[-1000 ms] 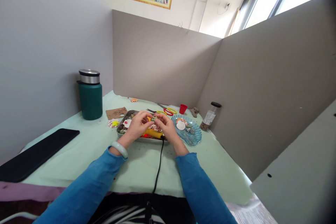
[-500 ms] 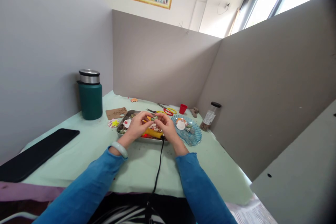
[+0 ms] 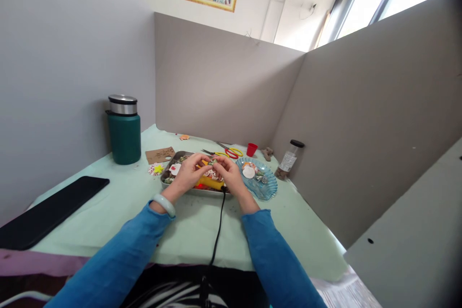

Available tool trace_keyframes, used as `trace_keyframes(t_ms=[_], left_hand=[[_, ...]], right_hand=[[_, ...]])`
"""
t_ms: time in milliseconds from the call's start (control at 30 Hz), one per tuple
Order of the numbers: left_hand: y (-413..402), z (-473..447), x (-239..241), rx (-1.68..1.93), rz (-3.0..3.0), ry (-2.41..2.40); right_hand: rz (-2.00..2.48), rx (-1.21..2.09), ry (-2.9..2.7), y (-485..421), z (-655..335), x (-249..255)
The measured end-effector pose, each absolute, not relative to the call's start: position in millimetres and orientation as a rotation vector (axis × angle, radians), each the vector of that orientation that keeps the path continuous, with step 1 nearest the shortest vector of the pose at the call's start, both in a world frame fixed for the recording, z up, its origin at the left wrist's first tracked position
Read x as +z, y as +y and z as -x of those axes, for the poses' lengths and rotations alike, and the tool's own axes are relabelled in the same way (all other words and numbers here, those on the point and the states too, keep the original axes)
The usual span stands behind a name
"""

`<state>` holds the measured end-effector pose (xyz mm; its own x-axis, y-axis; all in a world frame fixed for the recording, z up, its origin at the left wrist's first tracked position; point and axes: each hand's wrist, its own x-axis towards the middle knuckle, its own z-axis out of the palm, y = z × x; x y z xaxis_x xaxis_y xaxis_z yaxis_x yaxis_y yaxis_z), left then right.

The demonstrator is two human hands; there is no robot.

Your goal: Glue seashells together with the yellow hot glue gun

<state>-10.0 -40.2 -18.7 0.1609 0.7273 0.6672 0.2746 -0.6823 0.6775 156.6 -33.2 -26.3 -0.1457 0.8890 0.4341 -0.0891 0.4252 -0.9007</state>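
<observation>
Both my hands meet above a metal tray [image 3: 198, 193] filled with small mixed pieces. Between the fingertips of my left hand [image 3: 190, 170] and my right hand [image 3: 230, 172] is a small greenish piece [image 3: 212, 162], too small to name. Both hands are closed in a pinch on it. Below them, a yellow-handled corded tool [image 3: 211, 183] lies across the tray, with a red glow on its left part and a black cord [image 3: 218, 231] running toward me. Right of my right hand stands a blue scalloped plate [image 3: 269, 191] with a white disc and small pieces.
A green flask [image 3: 124, 138] and a black flat pad [image 3: 54, 211] are on the left. Behind the tray lie a brown card [image 3: 159, 155], scissors [image 3: 231, 152] and a red cup [image 3: 251, 149]. A lidded jar [image 3: 288, 160] stands right. Grey partitions [image 3: 224, 82] enclose the table.
Almost nothing differs. Both hands stay over the tray with the small greenish piece, and the fingers have shifted only very slightly.
</observation>
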Motion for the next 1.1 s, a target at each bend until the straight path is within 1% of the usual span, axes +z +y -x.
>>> trace_keyframes(t_ms=[267,533,733,933,1100], left_hand=[[-38.9,9.8,-20.0,1.539,-2.027,0.963],[-36.0,7.8,-20.7,1.452,-1.663,0.791],[-40.3,7.4,-14.5,1.424,-1.499,0.793],[-35.4,9.8,-18.8,1.378,-1.482,0.817],[-35.6,10.3,-18.8,1.437,-1.563,0.833]], right_hand=[[0.746,0.988,-1.477,-32.1,-157.3,-27.7],[0.69,0.903,-1.538,-33.1,-158.2,-28.2],[0.688,0.829,-1.614,-30.5,-156.4,-31.5],[0.724,0.738,-1.66,-30.2,-156.6,-33.0],[0.73,0.675,-1.671,-34.5,-155.7,-30.3]])
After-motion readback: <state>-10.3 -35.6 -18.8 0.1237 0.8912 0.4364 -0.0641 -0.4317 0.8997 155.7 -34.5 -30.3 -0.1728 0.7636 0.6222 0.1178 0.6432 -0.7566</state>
